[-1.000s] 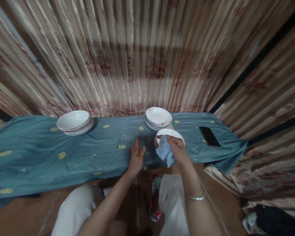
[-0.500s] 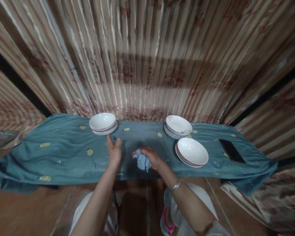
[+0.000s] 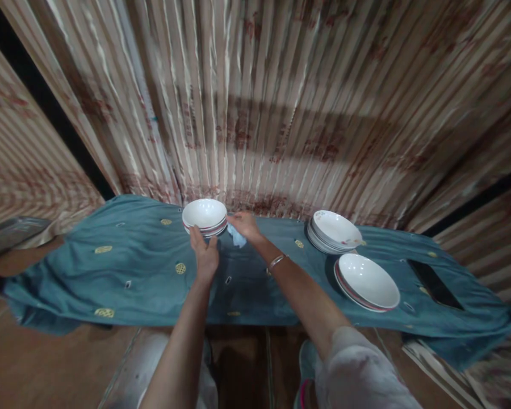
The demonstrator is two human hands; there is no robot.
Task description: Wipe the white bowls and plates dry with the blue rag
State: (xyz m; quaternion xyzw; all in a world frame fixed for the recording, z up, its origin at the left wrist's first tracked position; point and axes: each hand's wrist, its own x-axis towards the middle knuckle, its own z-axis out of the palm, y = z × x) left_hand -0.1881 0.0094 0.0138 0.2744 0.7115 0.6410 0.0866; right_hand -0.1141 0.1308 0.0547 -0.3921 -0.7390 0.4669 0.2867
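Note:
A stack of white bowls [image 3: 205, 212] with red bands stands toward the back left of the cloth-covered table. My left hand [image 3: 204, 255] is at the near side of this stack, its fingertips against the lower rims and its thumb apart. On the stack's right side is my right hand [image 3: 246, 225], with a crumpled light-blue cloth [image 3: 237, 237] hanging from its closed fingers. Its fingertips reach close to the bowls' edge; whether they touch it I cannot tell. A silver bangle [image 3: 276, 261] circles the right wrist.
Right of centre stands a stack of white plates [image 3: 336, 228] with a floral rim. Nearer me sits another stack of white bowls [image 3: 367, 279]. A black phone [image 3: 435, 283] lies farther right on the green tablecloth [image 3: 145, 289]. A pleated curtain [image 3: 255, 113] hangs behind.
Both hands have moved forward to the left bowl stack, the right one also leftward with the cloth. The whole view has shifted, so the table things appear farther right.

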